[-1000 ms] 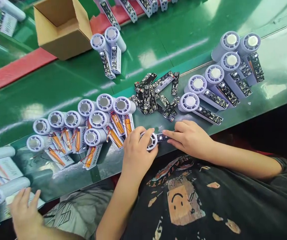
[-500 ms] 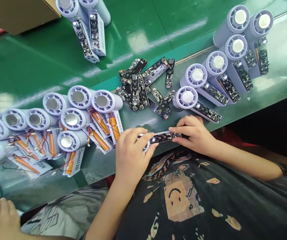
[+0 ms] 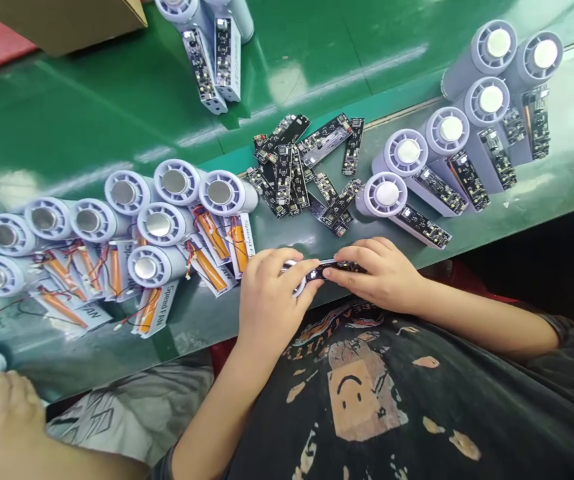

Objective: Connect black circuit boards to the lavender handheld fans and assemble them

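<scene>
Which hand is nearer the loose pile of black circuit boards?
Right. The right hand sits just below the pile of circuit boards, slightly to its right; the left hand lies lower and further left.

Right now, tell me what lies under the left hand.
Under the left hand lies a white fan housing, only its rim showing between the fingers. A black circuit board sticks out toward the right hand. The housing's body is covered.

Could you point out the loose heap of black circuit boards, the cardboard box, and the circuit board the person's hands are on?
Heap of circuit boards (image 3: 299, 170), head view, on the middle of the pile.
Cardboard box (image 3: 67, 23), head view, on its side wall.
Held circuit board (image 3: 327, 269), head view, on the strip showing between the hands.
</scene>
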Motion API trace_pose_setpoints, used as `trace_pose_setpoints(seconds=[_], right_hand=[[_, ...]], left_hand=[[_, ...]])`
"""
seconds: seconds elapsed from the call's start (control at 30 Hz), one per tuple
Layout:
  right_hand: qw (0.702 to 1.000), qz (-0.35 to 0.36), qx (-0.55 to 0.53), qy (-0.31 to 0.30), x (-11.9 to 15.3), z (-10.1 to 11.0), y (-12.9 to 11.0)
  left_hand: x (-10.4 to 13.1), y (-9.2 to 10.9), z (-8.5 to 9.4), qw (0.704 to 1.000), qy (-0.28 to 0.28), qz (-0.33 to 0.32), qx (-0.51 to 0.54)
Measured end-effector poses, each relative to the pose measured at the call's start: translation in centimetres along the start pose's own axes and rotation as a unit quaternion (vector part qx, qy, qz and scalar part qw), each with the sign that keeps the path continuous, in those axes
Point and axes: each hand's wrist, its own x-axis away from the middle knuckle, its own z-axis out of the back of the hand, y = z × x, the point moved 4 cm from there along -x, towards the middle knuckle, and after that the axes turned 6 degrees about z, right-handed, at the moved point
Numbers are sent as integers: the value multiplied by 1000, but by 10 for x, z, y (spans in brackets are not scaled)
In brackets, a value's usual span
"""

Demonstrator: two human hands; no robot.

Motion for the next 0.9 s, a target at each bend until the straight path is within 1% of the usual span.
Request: trace_pose_setpoints(seconds=[0.17, 0.27, 0.47, 0.7, 0.9], right_hand=[[1000, 15, 12, 7, -4, -2, -1], [999, 35, 23, 3, -3, -4, 0], [999, 51, 15, 8, 0, -7, 2], [999, 17, 27, 35, 10, 2, 4], [1000, -1, 10, 8, 14, -1, 4]], left_hand=[[-1, 0, 0, 1000, -5, 6, 4], [-1, 0, 0, 1000, -10, 8, 7], [-2, -1, 1, 1000, -14, 9, 10], [-2, -2, 0, 1000, -9, 2, 10], [-2, 0, 1, 1000, -13, 10, 0]])
